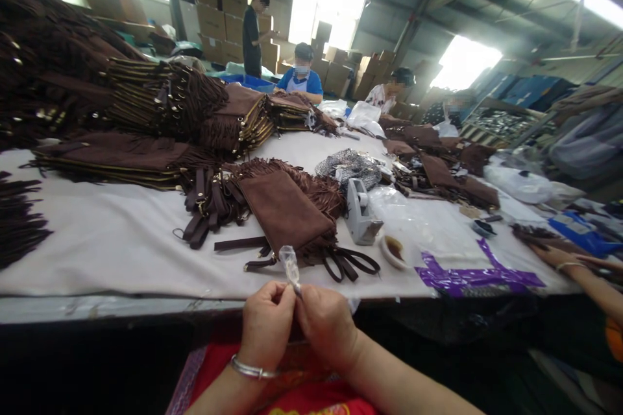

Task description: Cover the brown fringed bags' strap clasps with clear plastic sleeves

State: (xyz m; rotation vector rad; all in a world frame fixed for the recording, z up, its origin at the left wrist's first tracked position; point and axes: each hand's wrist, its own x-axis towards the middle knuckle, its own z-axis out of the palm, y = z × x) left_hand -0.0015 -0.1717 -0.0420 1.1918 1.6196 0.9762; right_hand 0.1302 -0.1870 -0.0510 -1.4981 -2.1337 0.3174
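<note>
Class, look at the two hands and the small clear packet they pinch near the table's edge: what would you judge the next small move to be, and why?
Probably pulling the small clear plastic packet open. The left hand and the right hand both pinch its lower end, fingertips close together, and it stands upright between them. The brown fringed pouch lies untouched on the table just ahead.

No lettering, label, brand or number is legible anywhere.

Bare white table [117,240] lies open left; brown pouch [285,211] and straps [209,211] block ahead.
</note>
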